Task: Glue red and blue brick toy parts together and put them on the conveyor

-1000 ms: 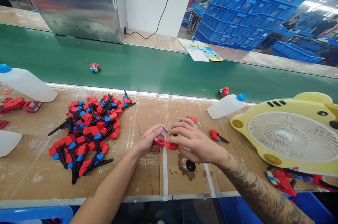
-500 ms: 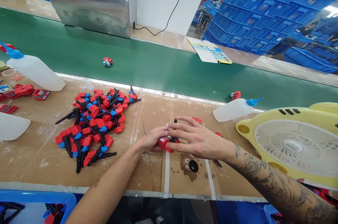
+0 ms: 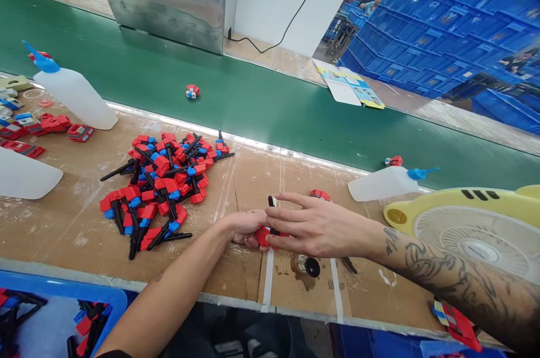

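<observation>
My left hand [image 3: 248,227] is wrapped round a small red toy piece [image 3: 264,236], its fingers curled beneath it. Over the same piece lies my right hand [image 3: 310,224], its fingertips pressed to it and hiding most of it. A black part [image 3: 270,201] sticks up by the right fingertips. Just below the hands, a small glass bottle with a black cap [image 3: 311,267] rests on a wet patch of cardboard. To the left is a pile of red, blue and black toy parts [image 3: 162,180]. Another red part [image 3: 319,195] lies behind my right hand.
White squeeze bottles [image 3: 375,179] stand or lie on both sides. A yellow fan [image 3: 396,216] is at the right. Beyond runs a green conveyor belt [image 3: 261,104] with small toys on it. A blue bin [image 3: 63,285] sits front left.
The view has shifted and tilted slightly. Both hands stay together at the red piece, with my left fingers now curled more visibly below it. A red toy now shows beneath my right forearm.
</observation>
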The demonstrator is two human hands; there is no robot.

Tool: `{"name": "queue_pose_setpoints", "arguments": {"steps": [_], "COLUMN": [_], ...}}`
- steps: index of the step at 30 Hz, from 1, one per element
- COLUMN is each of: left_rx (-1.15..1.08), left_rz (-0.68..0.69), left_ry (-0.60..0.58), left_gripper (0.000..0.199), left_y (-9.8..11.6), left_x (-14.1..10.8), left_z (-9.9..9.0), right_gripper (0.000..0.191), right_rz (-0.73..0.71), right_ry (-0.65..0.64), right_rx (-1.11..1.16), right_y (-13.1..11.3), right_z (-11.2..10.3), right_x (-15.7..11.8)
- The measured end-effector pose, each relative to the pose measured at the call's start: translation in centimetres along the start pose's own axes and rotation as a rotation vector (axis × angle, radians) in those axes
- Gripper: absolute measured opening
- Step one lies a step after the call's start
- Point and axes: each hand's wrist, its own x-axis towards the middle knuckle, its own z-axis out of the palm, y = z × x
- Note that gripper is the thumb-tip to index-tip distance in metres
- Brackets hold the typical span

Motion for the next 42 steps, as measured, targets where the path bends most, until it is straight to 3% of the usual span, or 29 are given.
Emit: {"name": "queue_pose_setpoints", "arguments": {"steps": [3, 5, 9, 11, 13, 16, 18, 20, 23, 25, 31, 36, 42], "left_rx": [0.050, 0.047, 0.015, 0.009, 0.003, -0.002, 0.016, 0.030, 0.040, 0.032, -0.206, -0.192, -0.055], "left_rz": [-0.128, -0.128, 0.017, 0.109, 0.207, 0.356, 0.457, 0.556, 0.645, 0.679, 0.700, 0.701, 0.709], "left_ry": [-0.089, -0.118, -0.095, -0.055, -0.011, 0.038, 0.086, 0.160, 0.224, 0.210, 0.159, 0.284, 0.337], "left_gripper": [0.040, 0.043, 0.036, 0.032, 0.030, 0.034, 0.050, 0.070, 0.091, 0.094, 0.091, 0.076, 0.062], "left_y": [0.3, 0.6, 0.9, 0.9, 0.9, 1.0, 1.1, 1.1, 1.1, 1.0, 1.2, 1.4, 1.5], "left_x": [-0.1, -0.2, -0.4, -0.5, -0.5, -0.4, -0.3, -0.2, -0.3, -0.4, -0.4, 0.3, 0.4], "left_z": [-0.2, -0.2, 0.2, 0.5, 0.7, 0.7, 0.7, 0.6, 0.5, 0.5, 0.8, 0.1, 0.0], "right_gripper": [0.034, 0.033, 0.031, 0.031, 0.045, 0.086, 0.100, 0.101, 0.093, 0.084, 0.073, 0.075, 0.080], "right_rz": [-0.003, 0.004, 0.068, 0.178, 0.359, 0.621, 0.713, 0.772, 0.791, 0.763, 0.637, 0.566, 0.746], "right_ry": [0.007, 0.042, 0.092, 0.166, 0.276, 0.383, 0.419, 0.454, 0.492, 0.495, 0.587, 0.733, 0.741], "right_rx": [0.055, 0.113, 0.161, 0.191, 0.290, 0.503, 0.587, 0.617, 0.669, 0.696, 0.663, 0.660, 0.602], "right_y": [0.6, 1.1, 1.3, 0.9, 0.4, -0.4, -0.8, -1.1, -1.3, -1.4, -1.6, 0.1, 4.0], "right_z": [-0.4, -0.5, 0.5, 1.5, 2.6, 4.3, 5.3, 6.2, 7.0, 7.0, 6.4, 6.2, 7.0], "right_x": [0.5, 0.6, 0.6, 0.5, 0.4, 0.4, 0.5, 0.7, 1.2, 1.6, 2.0, 1.0, -0.8]}}
